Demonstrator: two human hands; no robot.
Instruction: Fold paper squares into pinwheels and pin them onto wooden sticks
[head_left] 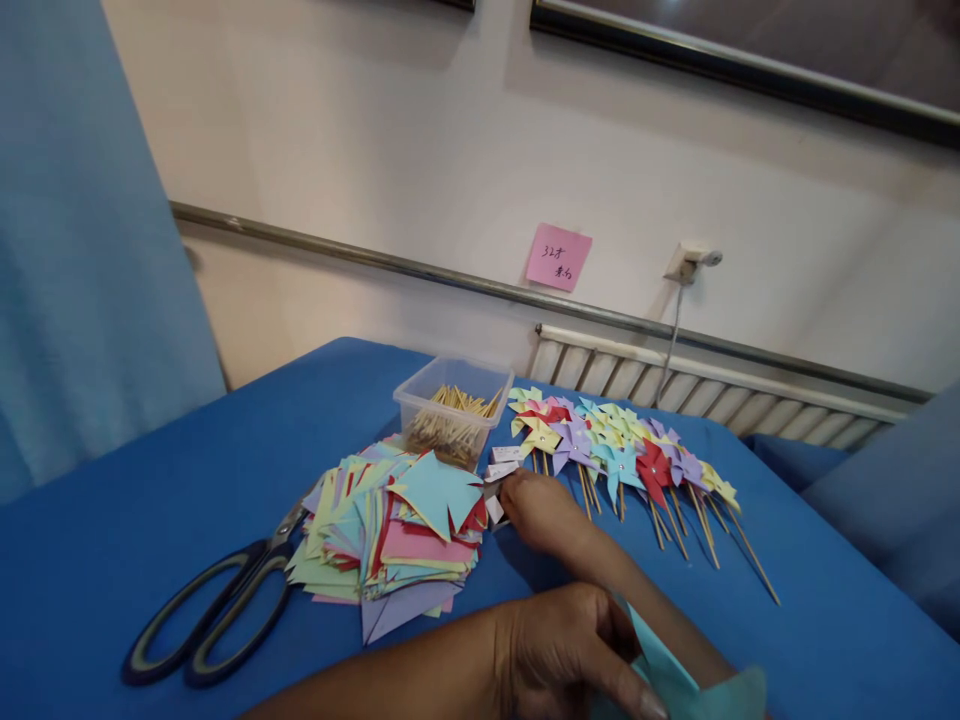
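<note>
My left hand [574,645] is closed on a light-blue pinwheel paper [667,665] near the bottom edge, its thumb pressed on the folded sheet. Farther forward, my right hand [544,510] reaches over a small white box [495,505], with its fingers bunched together down at the box. What those fingertips touch is hidden. Left of the box lies a pile of coloured paper squares [390,545] with slit corners, a light-blue one on top. Finished paper pinwheels [619,460] on wooden sticks lie in rows to the right of my right hand.
A clear plastic tub [450,400] full of short wooden sticks stands behind the paper pile. Large scissors [240,600] lie at the left on the blue tablecloth [97,570]. Behind the table are a radiator [600,370], a pipe rail [420,270] and a plugged-in cord [673,330].
</note>
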